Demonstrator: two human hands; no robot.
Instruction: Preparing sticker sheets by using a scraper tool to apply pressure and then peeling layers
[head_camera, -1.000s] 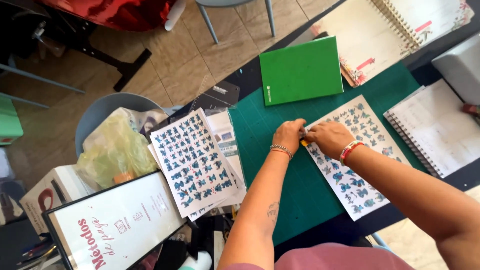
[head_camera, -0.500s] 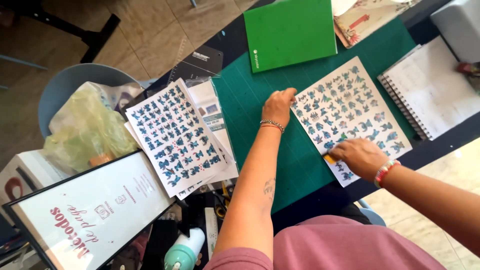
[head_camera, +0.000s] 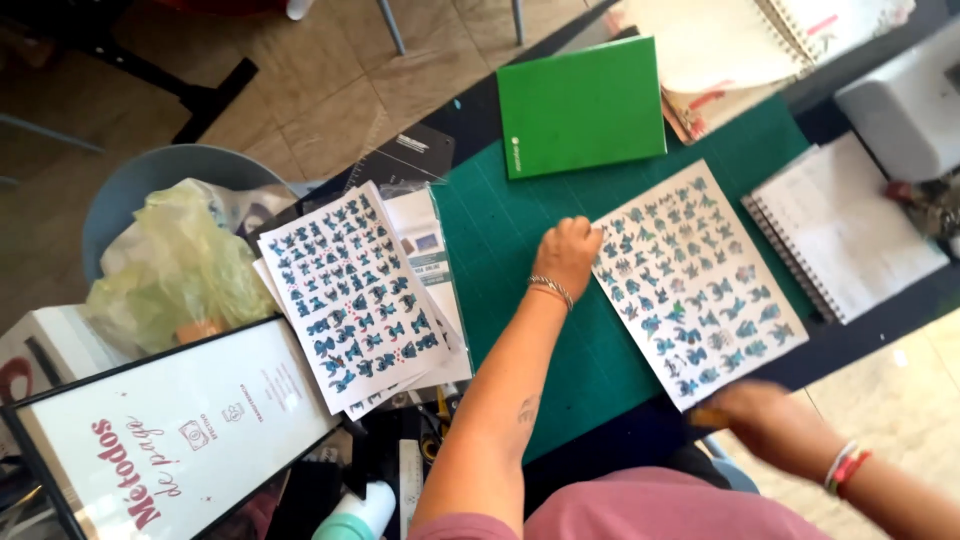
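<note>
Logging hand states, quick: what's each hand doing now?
Left hand: curled, pressing the sticker sheet edge.
Right hand: blurred at the sheet's near corner; grip cannot be told.

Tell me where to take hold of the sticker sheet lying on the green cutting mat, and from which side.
Probably the near corner of the sticker sheet, approached from the person's side. The sheet lies flat on the cutting mat, so there is nothing to pinch mid-sheet, but that corner reaches the mat's edge. The left hand presses the far corner; the blurred right hand is at the near one.

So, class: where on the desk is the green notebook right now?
In the head view the green notebook lies closed at the far edge of the green cutting mat, beyond the left hand and the sticker sheet it touches, beside an open spiral planner.
</note>
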